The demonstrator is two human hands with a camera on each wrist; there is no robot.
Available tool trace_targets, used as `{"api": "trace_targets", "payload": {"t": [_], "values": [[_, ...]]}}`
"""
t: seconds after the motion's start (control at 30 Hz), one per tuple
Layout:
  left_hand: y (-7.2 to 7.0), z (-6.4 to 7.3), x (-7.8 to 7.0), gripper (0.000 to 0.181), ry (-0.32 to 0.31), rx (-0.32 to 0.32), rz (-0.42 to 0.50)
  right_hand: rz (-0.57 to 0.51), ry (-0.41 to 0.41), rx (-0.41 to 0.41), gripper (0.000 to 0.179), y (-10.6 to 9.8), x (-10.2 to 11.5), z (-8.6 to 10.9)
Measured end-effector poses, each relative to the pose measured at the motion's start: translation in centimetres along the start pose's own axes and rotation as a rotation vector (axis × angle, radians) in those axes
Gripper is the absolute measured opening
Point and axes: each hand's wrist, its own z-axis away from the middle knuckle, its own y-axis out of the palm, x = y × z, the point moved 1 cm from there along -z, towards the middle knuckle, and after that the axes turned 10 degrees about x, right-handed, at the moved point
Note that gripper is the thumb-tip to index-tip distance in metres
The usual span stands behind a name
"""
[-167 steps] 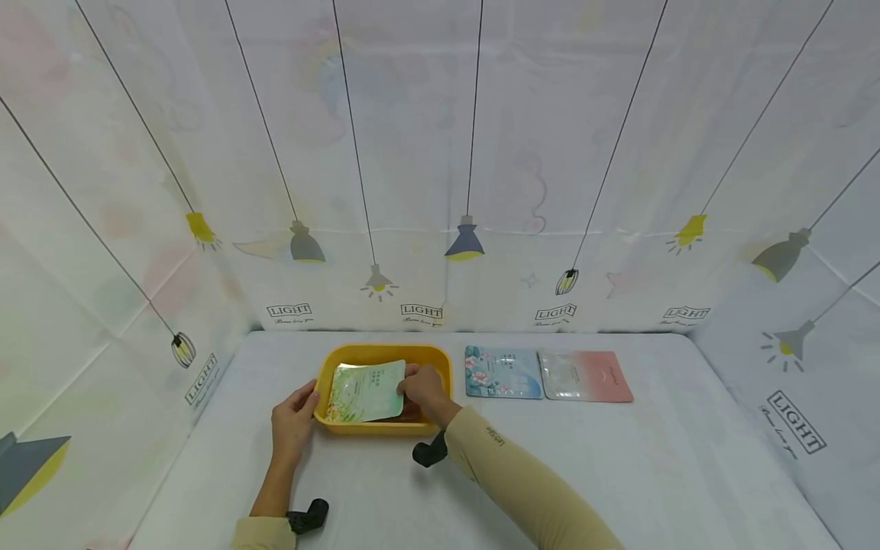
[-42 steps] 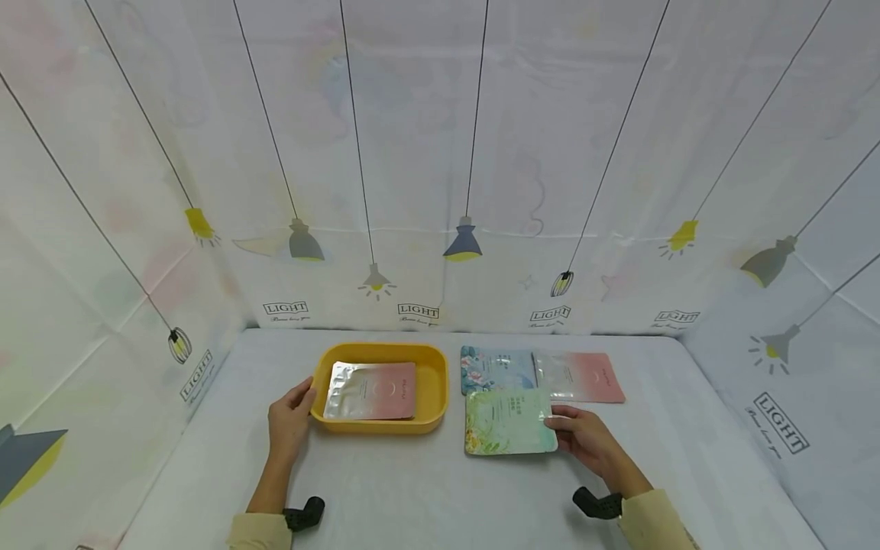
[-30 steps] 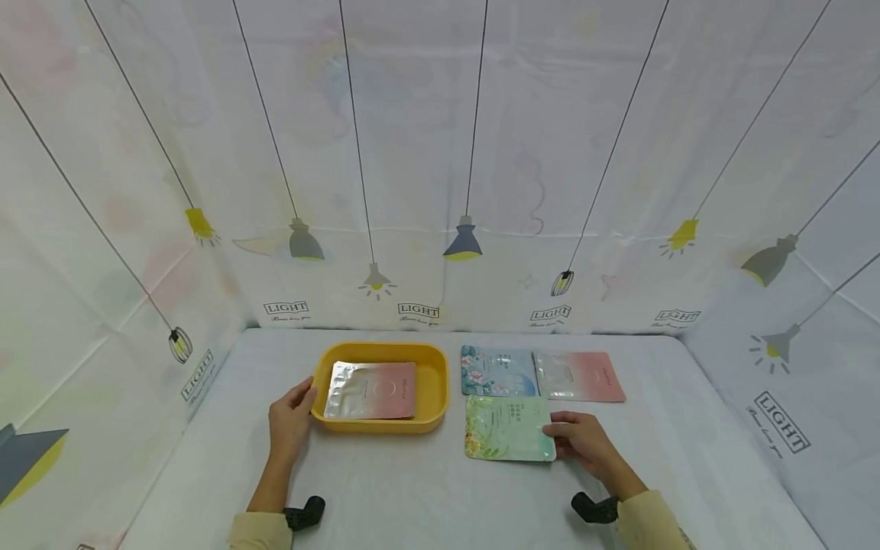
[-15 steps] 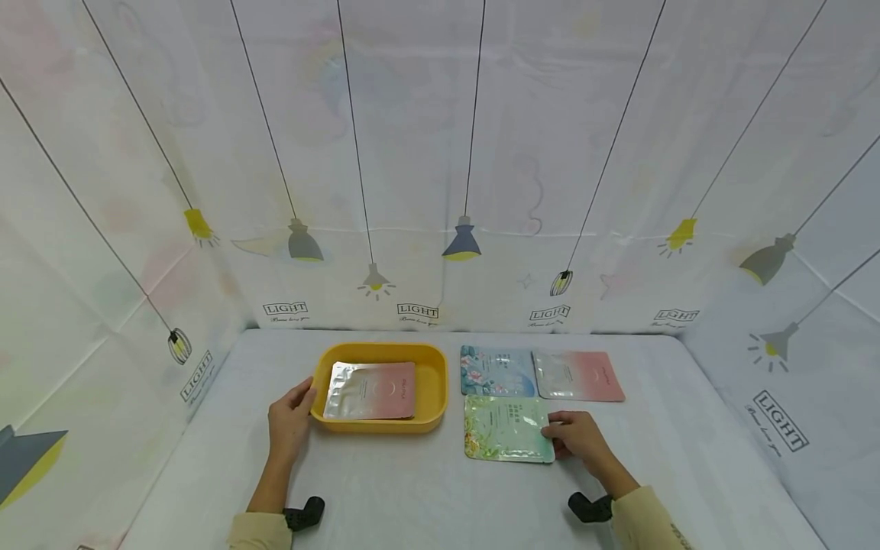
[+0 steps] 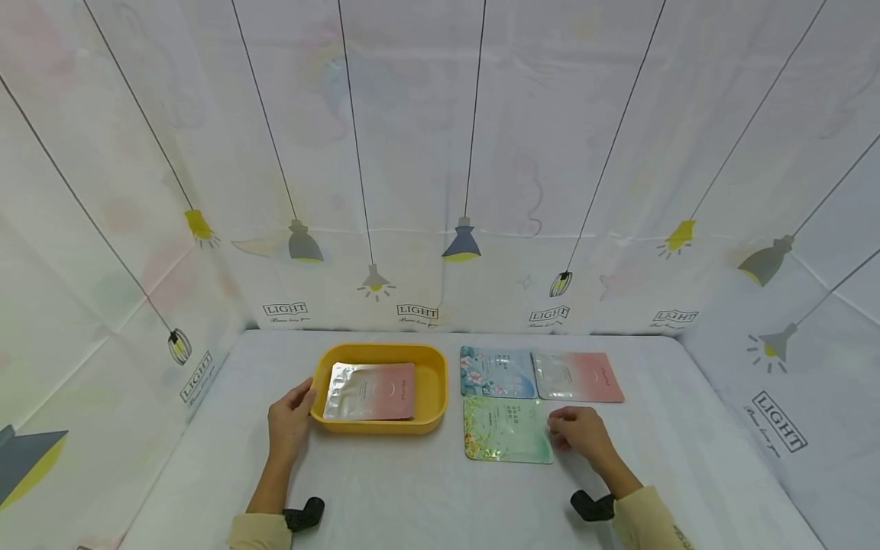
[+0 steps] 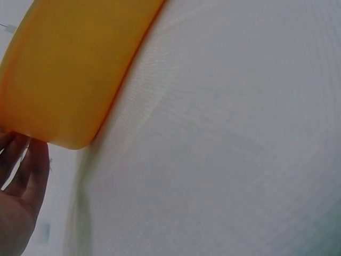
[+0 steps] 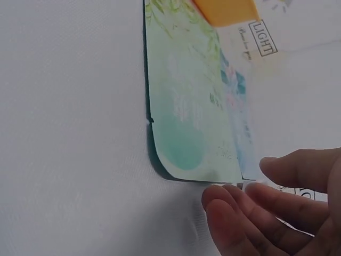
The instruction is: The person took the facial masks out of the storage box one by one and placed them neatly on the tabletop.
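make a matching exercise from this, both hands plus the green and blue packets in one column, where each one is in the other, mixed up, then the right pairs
1. left hand
2. blue packet
3. right hand
4. green packet

A. by the green packet's right edge
B. on the table, nearer the person than the other two packets there
C. at the left end of the yellow tray
D. just left of the pink packet outside the tray

Pairs: 1-C, 2-D, 3-A, 4-B
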Motion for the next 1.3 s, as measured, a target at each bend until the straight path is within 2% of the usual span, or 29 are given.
{"api": "trace_targets", "payload": {"t": [0.23, 0.6, 0.8, 1.3], "values": [[0.0, -0.1, 0.1, 0.041, -0.009, 0.01, 0.009, -0.074, -0.035, 0.008, 0.033, -0.2, 1.6, 0.3], [-0.1, -0.1, 0.2, 0.042, -0.015, 0.01, 0.011, -0.189, -0.051, 0.125, 0.042, 0.1, 5.0, -0.1], [-0.1, -0.1, 0.1, 0.04, -0.013, 0.008, 0.012, -0.234, -0.101, 0.18, 0.045, 0.3, 7.0, -0.3], [-0.2, 0.0, 0.0, 0.04, -0.007, 0.023, 0.013, -0.282, -0.19, 0.273, 0.036, 1.4, 11.2, -1.2]]}}
